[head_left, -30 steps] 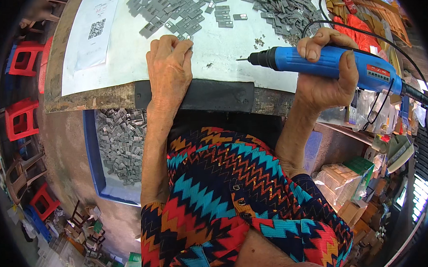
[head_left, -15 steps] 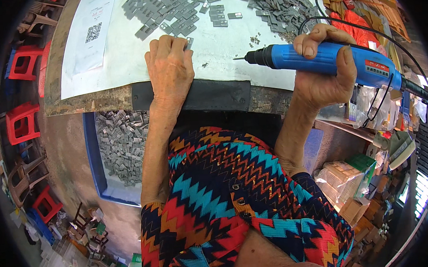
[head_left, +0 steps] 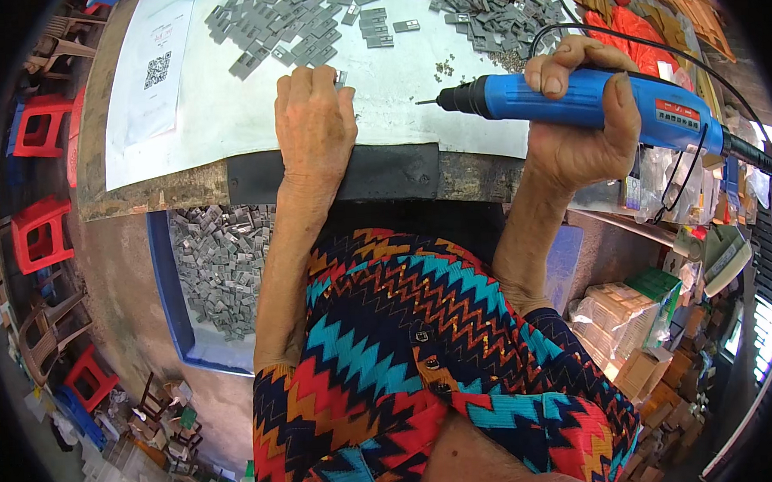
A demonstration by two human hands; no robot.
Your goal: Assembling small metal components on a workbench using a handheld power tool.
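Note:
My left hand (head_left: 315, 132) rests on the white sheet with its fingers closed. A small grey plastic piece (head_left: 340, 79) shows at its fingertips, mostly hidden by them. My right hand (head_left: 583, 116) is wrapped round a blue electric screwdriver (head_left: 518, 97), held nearly level above the sheet. The thin bit (head_left: 426, 102) points left toward my left hand, apart from the piece. Beyond my left hand lies a spread of flat grey pieces (head_left: 309, 50). A heap of similar grey parts (head_left: 497, 12) is at the far right, with small screws (head_left: 507, 61) in front of it.
A black strip (head_left: 383, 172) covers part of the table's near edge. Below the table, a blue tray (head_left: 169, 293) holds many grey pieces. The screwdriver's black cable (head_left: 697, 59) loops over the right side. A printed paper (head_left: 155, 87) lies left. Red stools (head_left: 41, 234) stand on the floor.
My left hand has shifted slightly right over the sheet with the grey piece. The screwdriver stays nearly level, its bit slightly further left in view. The whole view has shifted a little.

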